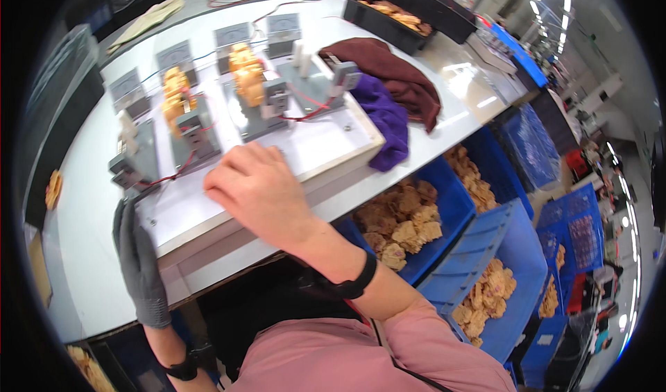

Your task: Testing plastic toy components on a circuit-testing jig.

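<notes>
The right hand [258,187] is bare and rests knuckles-up on the white board [319,146], its fingers [220,184] curled loosely downward with the tips touching the smooth board surface; they hold nothing that shows. The left hand [141,263] wears a grey knitted glove and lies flat against the near-left edge of the same board, fingers straight and close together, gripping nothing. The board sits on the pale table [83,205] and carries grey metal fixtures [196,134] with red wires, two of them holding amber-wrapped coil parts [245,73]. Behind them stand small square meters [232,37]. A crumpled purple cloth [385,118] and a dark brown cloth [395,69] lie just right of the board. Blue plastic bins [454,201] of similar amber parts stand below the table edge.
</notes>
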The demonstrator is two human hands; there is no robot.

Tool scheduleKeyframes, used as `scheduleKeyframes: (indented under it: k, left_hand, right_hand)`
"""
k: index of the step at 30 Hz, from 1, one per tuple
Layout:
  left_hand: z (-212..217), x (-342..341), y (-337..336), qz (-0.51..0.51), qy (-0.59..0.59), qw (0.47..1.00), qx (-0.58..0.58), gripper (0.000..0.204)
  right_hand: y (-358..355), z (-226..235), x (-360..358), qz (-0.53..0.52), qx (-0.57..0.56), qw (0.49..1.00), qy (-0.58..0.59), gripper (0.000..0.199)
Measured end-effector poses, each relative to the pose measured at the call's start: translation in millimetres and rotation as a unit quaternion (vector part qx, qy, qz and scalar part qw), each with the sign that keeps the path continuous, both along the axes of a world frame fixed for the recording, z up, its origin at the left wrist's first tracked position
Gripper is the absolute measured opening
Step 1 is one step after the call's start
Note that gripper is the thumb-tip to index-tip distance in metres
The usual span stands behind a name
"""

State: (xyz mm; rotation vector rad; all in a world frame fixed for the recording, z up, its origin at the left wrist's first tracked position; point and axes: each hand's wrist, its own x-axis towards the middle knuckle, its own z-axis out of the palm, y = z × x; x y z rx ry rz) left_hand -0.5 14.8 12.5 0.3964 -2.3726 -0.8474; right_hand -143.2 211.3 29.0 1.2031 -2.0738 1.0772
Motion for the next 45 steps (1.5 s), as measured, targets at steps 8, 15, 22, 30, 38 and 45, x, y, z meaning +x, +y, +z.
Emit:
scheduleKeyframes:
  k: [8,15,22,30,38,45]
  left_hand:
    - [0,-1,6,0.009,0.018,0.999,0.027,0.039]
    - [5,-1,11,0.018,0.010,0.999,0.031,0.039]
    - [5,0,6,0.014,0.014,0.999,0.027,0.040]
    - [3,0,4,0.006,0.032,0.999,0.001,0.039]
    - [23,18,3,0.006,-0.036,0.999,-0.029,0.044]
    - [102,10,-6,-0.002,0.032,0.984,-0.174,0.049]
  right_hand:
    - [3,2,1,0.002,0.026,1.000,-0.013,0.010]
    - [4,5,1,0.004,0.042,0.999,-0.033,0.008]
    - [-2,7,3,-0.007,0.049,0.997,-0.061,0.007]
    - [-1,12,4,-0.002,0.058,0.995,-0.087,0.007]
    - [10,19,1,0.067,-0.020,0.987,-0.146,0.019]
    - [11,29,1,0.077,-0.112,0.964,-0.227,0.032]
